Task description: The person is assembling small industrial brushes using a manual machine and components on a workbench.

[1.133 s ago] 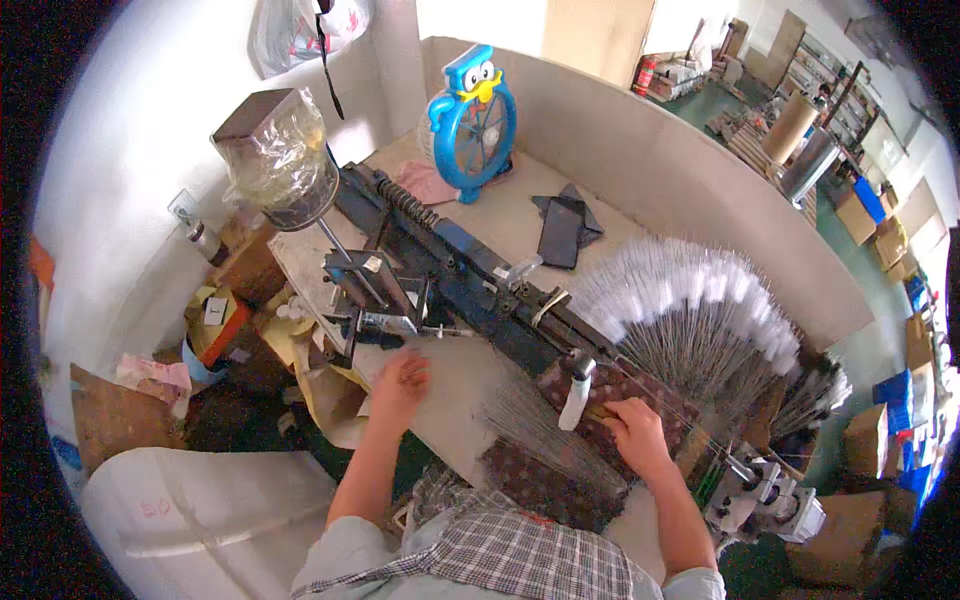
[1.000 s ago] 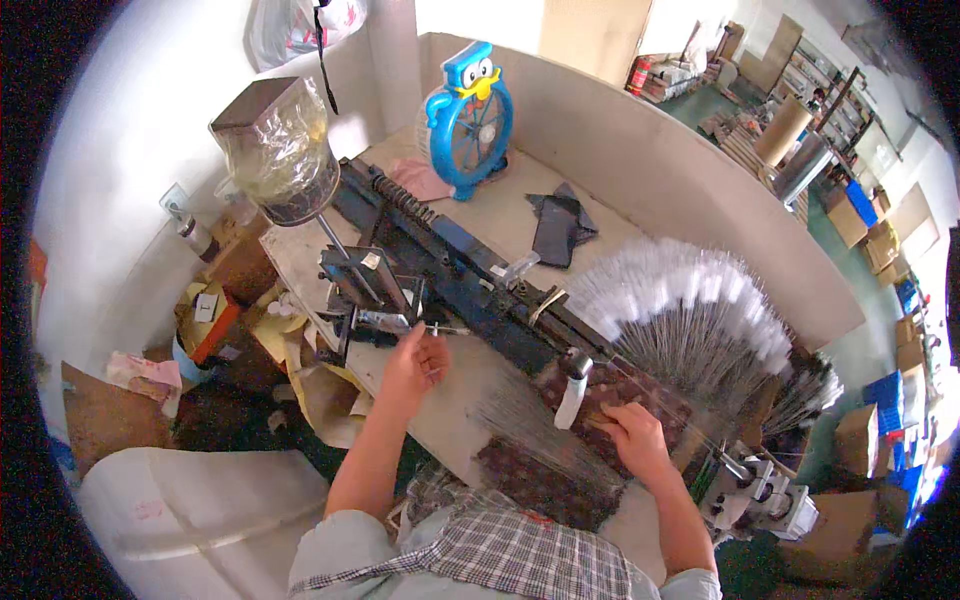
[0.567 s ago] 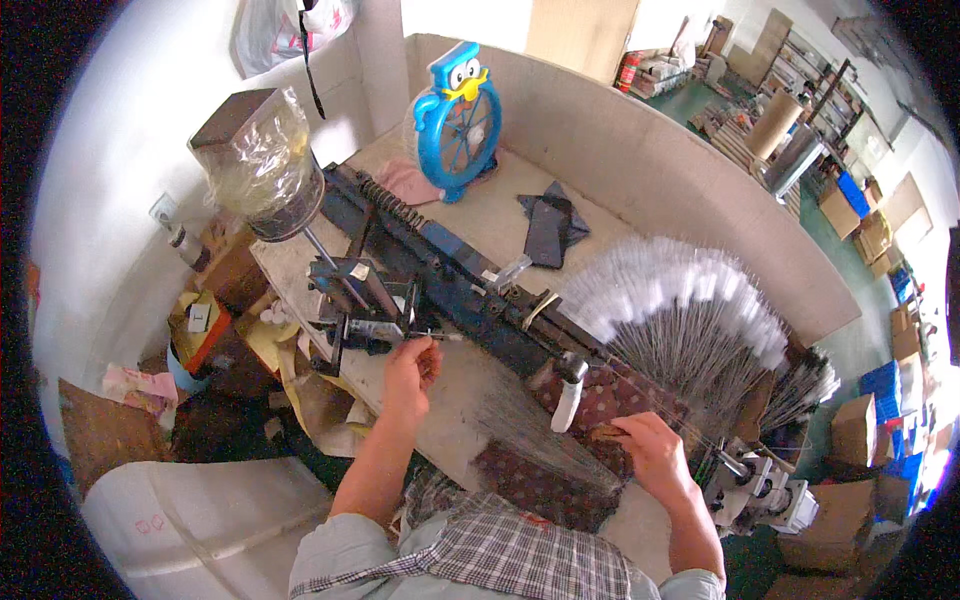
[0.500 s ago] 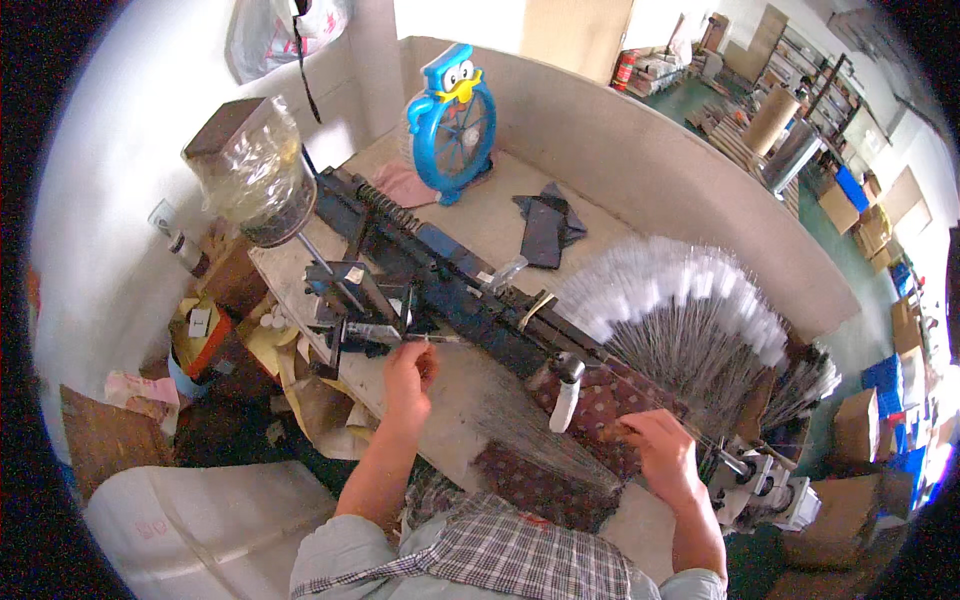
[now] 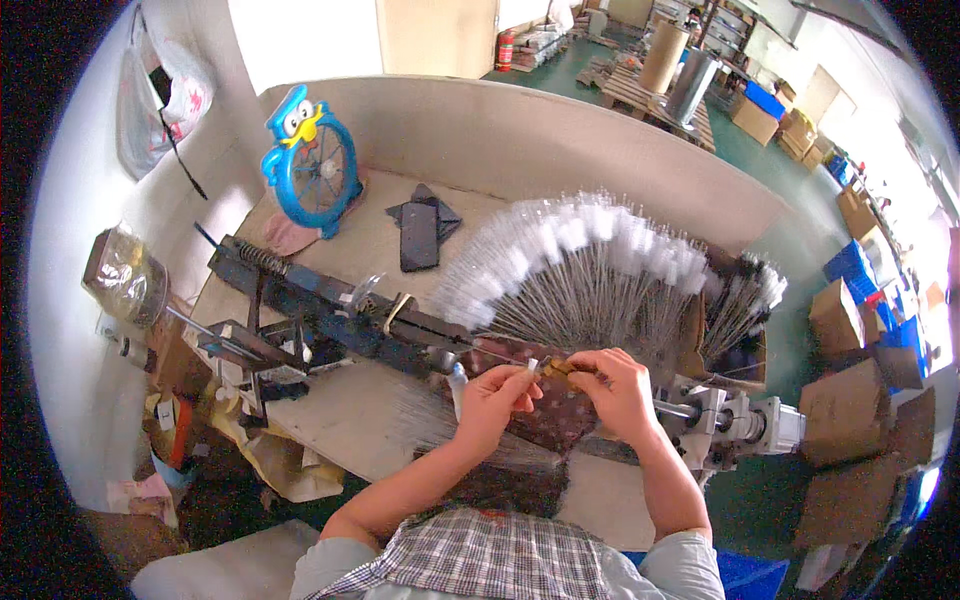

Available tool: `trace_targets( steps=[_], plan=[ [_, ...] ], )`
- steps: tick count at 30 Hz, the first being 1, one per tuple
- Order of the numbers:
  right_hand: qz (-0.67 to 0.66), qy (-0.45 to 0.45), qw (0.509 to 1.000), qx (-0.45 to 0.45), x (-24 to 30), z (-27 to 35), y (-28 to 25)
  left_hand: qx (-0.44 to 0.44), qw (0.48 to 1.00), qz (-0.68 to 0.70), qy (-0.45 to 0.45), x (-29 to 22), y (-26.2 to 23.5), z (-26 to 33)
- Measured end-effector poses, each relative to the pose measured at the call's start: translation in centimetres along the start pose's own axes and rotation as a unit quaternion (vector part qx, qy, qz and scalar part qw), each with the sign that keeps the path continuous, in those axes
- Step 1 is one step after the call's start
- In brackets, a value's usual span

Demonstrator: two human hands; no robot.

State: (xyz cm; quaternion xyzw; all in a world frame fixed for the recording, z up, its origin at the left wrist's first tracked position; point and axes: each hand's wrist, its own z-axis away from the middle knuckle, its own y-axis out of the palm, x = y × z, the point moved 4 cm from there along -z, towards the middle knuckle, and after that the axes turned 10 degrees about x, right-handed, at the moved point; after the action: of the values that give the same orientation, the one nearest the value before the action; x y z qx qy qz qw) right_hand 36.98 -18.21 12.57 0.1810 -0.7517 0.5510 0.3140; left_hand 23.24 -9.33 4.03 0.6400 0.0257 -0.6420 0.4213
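- The left hand (image 5: 495, 392) pinches a thin wire stem with a small white tip (image 5: 533, 366); the stem itself is too fine to trace.
- The right hand (image 5: 620, 388) closes on a small brownish piece (image 5: 558, 368), mostly hidden by fingers.
- Both hover over a patterned dark cloth (image 5: 560, 420).
- Beside them lies the dark metal machine (image 5: 330, 305).
- Behind it, a fan of white-tipped brushes (image 5: 590, 260) spreads.
- Farther off stands a blue bird-shaped fan (image 5: 312, 160).
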Motion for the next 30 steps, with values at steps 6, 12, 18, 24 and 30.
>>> trace_targets(
  steps=[6,12,18,24,30],
  plan=[
    [-0.074,0.06,0.994,0.054,-1.5,0.5,-0.3,-0.004,0.999,-0.038,0.035,0.5,0.9,-0.4],
    [-0.105,0.076,0.986,0.104,-1.5,1.2,-0.9,0.042,0.994,-0.075,0.061,1.2,1.0,-1.3],
    [0.078,-0.076,0.994,0.022,1.1,-0.6,-0.7,-0.124,0.988,-0.038,0.087,-1.0,-1.4,0.8],
    [0.159,-0.085,0.984,0.0,1.8,-4.8,4.5,-0.116,0.992,0.043,0.023,-1.7,-1.3,0.7],
    [0.049,-0.039,0.996,0.06,2.5,-5.0,4.6,-0.097,0.994,0.035,0.021,-1.4,-1.9,1.0]
  ],
)
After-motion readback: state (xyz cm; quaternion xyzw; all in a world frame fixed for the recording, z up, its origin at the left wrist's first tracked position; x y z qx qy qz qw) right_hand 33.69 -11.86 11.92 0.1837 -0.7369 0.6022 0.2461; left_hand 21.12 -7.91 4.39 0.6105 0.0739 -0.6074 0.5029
